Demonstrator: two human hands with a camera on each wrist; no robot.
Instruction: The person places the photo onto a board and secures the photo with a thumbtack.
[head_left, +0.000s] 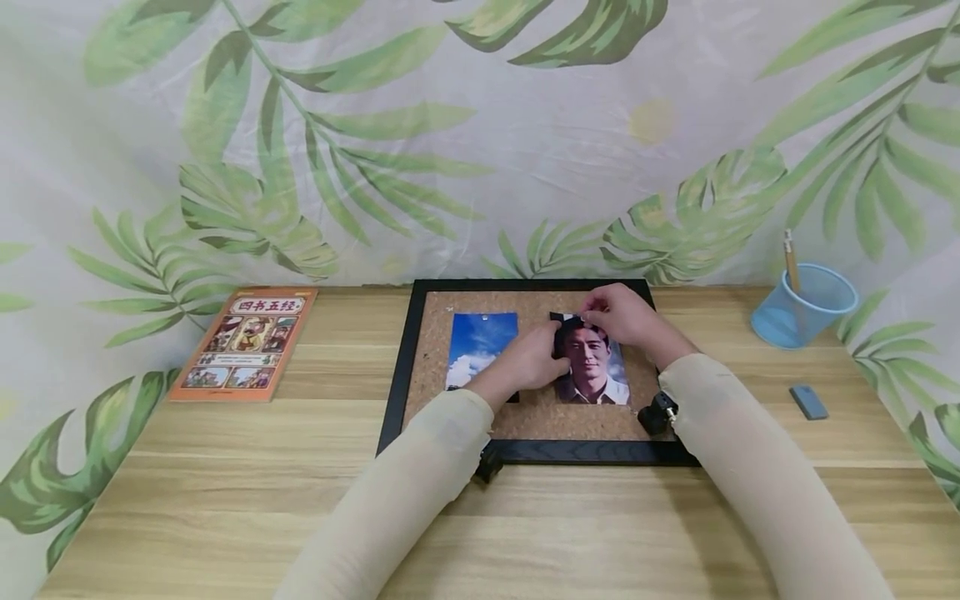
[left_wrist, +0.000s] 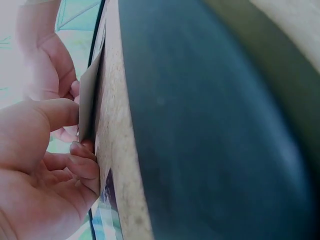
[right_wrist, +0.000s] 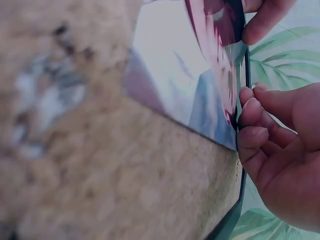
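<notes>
**Both hands on a portrait photo at the cork board**

The portrait photo (head_left: pixel 592 367) lies on the right half of the cork board (head_left: pixel 540 417), its top edge under the fingertips of the right hand (head_left: pixel 622 317) and its left edge under those of the left hand (head_left: pixel 536 354). The right wrist view shows the right hand's fingers (right_wrist: pixel 255 112) curled close at the photo's edge, with the thumb pressed near the fingertips as if pinching something small; what lies between them is too small to tell. The left wrist view shows the left thumb (left_wrist: pixel 55 112) on top of the photo's edge and the other fingers (left_wrist: pixel 82 162) curled beneath it, so this hand pinches the print, which lifts slightly off the cork there.

Just beside the left hand's knuckles, on the side away from the portrait, a sky photo (head_left: pixel 482 346) lies on the cork. The board's black frame (head_left: pixel 393 375) runs round both prints and rests on a wooden table (head_left: pixel 225 500).

Well apart from the left hand, an orange book (head_left: pixel 243 342) lies flat. Well apart from the right hand stands a blue mesh cup (head_left: pixel 806 304) holding a pencil (head_left: pixel 790 258), and nearer the person a small grey eraser (head_left: pixel 808 401). A leaf-patterned cloth (head_left: pixel 450 125) hangs beyond the fingers.
</notes>
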